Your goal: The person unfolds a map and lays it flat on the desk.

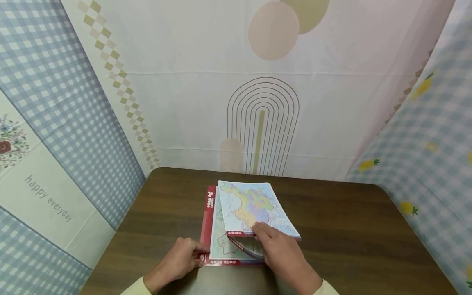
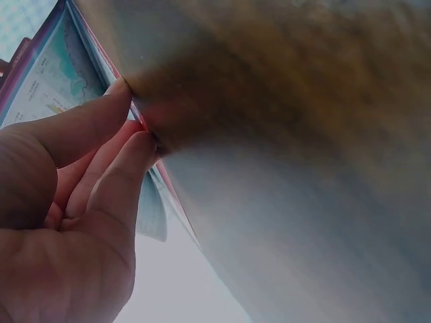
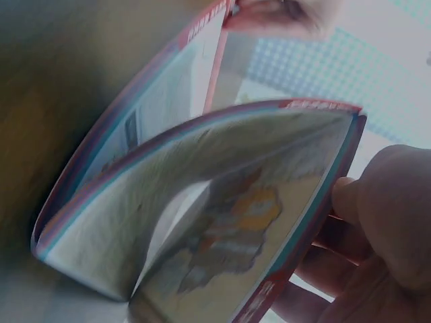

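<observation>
A folding paper map [image 1: 247, 205] lies partly folded on the table, its top panel showing a multicoloured map of China on pale blue. Below it a wider panel with a red border [image 1: 207, 217] and green map areas lies flat. My left hand [image 1: 178, 258] pinches the red lower-left corner of this panel; the left wrist view shows thumb and fingertips at the sheet's edge. My right hand [image 1: 280, 252] grips the near edge of the lifted top panel. In the right wrist view, the folded layers [image 3: 222, 222] fan apart beside the right fingers [image 3: 323, 269].
The dark brown wooden table [image 1: 343, 229] extends to both sides of the map. Behind it hangs a white cloth [image 1: 184, 110] with arch and circle patterns. Blue checked cloths hang at the left [image 1: 73, 82] and right [image 1: 435, 164] of the table.
</observation>
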`<state>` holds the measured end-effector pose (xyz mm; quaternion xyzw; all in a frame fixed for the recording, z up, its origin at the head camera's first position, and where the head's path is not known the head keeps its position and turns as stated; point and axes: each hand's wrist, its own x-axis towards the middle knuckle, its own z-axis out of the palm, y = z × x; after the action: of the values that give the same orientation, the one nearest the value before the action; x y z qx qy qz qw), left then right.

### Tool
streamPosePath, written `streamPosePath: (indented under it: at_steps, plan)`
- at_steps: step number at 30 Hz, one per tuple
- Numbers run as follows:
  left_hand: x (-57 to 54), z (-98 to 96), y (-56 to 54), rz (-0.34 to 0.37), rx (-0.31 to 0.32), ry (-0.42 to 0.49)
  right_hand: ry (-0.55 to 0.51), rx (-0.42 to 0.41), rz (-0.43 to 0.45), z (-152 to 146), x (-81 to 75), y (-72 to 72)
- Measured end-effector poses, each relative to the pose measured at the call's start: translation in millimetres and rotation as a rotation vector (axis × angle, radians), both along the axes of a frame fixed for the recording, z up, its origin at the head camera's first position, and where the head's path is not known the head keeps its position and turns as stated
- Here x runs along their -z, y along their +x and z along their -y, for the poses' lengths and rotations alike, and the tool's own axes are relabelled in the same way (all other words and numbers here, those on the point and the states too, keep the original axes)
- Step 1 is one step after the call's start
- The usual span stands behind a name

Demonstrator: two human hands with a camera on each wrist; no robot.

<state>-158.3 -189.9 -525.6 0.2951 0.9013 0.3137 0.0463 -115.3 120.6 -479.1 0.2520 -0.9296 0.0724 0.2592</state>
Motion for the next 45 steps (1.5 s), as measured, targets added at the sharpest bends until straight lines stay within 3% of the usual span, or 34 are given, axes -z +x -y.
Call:
streamPosePath:
  at_steps: [3,9,19,29,37,45]
  plan:
    - [-0.1,2.0,-0.5,0.004,-0.002,0.011,-0.048,-0.030,-0.040,-12.8,-1.6,-2.0]
    - [1.0,5.8,-2.3,0.112,-0.017,0.046,-0.121,-0.076,-0.083,-35.0,0.5,-6.8]
    - [2.4,8.8,-1.9,0.134,-0.034,0.042,-0.201,0.101,0.040,-59.6,0.6,0.1]
    - [0.2,8.9,-1.3,0.155,-0.036,0.026,-0.265,0.114,-0.016,-87.7,-8.3,6.1]
    - [0.7,9.2,-1.1,0.159,-0.032,0.034,-0.304,0.210,0.018,-116.9,-13.0,20.8]
    - [0.1,14.7,0.4,0.146,-0.029,0.016,-0.318,0.259,-0.022,-134.5,-10.9,32.0]
